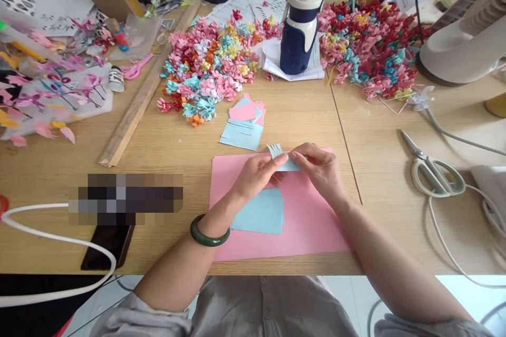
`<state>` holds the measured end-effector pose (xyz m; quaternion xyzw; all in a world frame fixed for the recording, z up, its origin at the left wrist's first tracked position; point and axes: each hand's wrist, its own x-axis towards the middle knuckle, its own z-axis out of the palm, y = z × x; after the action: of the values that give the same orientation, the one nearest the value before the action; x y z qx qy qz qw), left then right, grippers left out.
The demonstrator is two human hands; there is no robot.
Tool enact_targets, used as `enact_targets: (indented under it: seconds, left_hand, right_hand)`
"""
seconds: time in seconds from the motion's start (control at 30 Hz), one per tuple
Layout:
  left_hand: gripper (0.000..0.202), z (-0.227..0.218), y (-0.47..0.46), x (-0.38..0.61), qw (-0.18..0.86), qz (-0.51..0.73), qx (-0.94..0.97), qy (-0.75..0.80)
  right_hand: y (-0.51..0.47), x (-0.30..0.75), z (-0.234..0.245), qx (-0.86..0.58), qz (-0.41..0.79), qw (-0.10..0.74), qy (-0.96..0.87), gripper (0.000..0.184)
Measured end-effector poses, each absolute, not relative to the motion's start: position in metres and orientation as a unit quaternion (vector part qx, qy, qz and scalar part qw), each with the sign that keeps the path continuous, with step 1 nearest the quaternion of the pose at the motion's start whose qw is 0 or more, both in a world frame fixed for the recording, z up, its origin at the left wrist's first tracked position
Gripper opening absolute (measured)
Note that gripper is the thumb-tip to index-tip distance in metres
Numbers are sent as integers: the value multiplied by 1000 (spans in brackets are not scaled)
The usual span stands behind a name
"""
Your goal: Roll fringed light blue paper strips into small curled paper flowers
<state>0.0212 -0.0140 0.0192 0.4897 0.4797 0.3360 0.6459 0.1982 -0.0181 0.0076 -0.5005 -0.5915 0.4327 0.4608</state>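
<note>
Between my two hands is a small light-blue strip of paper [275, 151] with slits cut along one edge. My left hand [259, 171] pinches its left part between thumb and fingers. On the other end, my right hand [316, 166] closes thumb against forefinger. Both hands hover over a pink sheet [312, 221]. Under my left wrist a stack of light-blue paper [259, 213] lies on that sheet. Just beyond, slit light-blue pieces [241, 136] and small pink pieces [242, 111] rest on the table.
Piles of curled paper flowers [213, 63] spread across the back, around a blue bottle [299, 26]. Scissors [437, 174] lie at the right beside a white cable. A wooden bar [134, 110], pink scissors [138, 67] and a dark phone [108, 245] are at the left.
</note>
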Motion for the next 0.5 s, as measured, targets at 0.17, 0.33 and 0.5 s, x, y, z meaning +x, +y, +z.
enact_targets:
  seconds: [0.17, 0.33, 0.5]
  left_hand:
    - [33, 14, -13, 25, 700, 376, 408, 450]
    - [28, 13, -13, 26, 705, 381, 390, 454]
    - [28, 14, -13, 25, 709, 391, 385, 443]
  right_hand:
    - [-18, 195, 7, -505, 436, 455, -590, 26]
    - [-18, 193, 7, -526, 445, 448, -570, 24]
    - [-20, 192, 9, -508, 440, 453, -586, 21]
